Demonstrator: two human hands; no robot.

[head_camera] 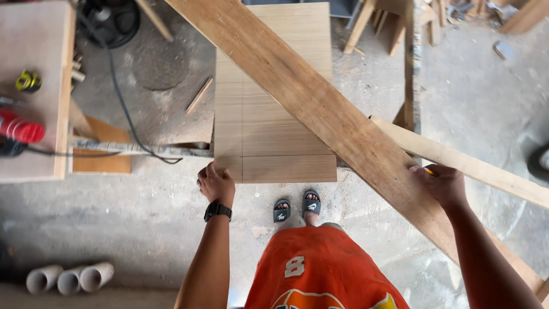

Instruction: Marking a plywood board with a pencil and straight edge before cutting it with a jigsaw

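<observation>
Nearest the camera, the person's orange shirt (320,269) fills the bottom of the view, with two black slide sandals (296,207) on the concrete floor (143,229) just past it; the left hand (216,182), a black watch (218,210) on its wrist, curls its fingers closed over the near left corner of a pale plywood panel (269,131); the right hand (441,184) rests with bent fingers on the edge of a long brown plank (320,103) that lies diagonally across the panel, and a yellow pencil (428,170) shows beside its fingers, though whether the hand grips it cannot be told; a lighter board (486,171) runs off to the right from under the plank; three short grey pipe pieces (70,278) lie at lower left; farther left, a workbench (34,86) carries a red tool (20,129) and a yellow tape measure (27,80), with a black cable (123,103) trailing across the floor; wood offcuts (434,20) lie at the far top right.
</observation>
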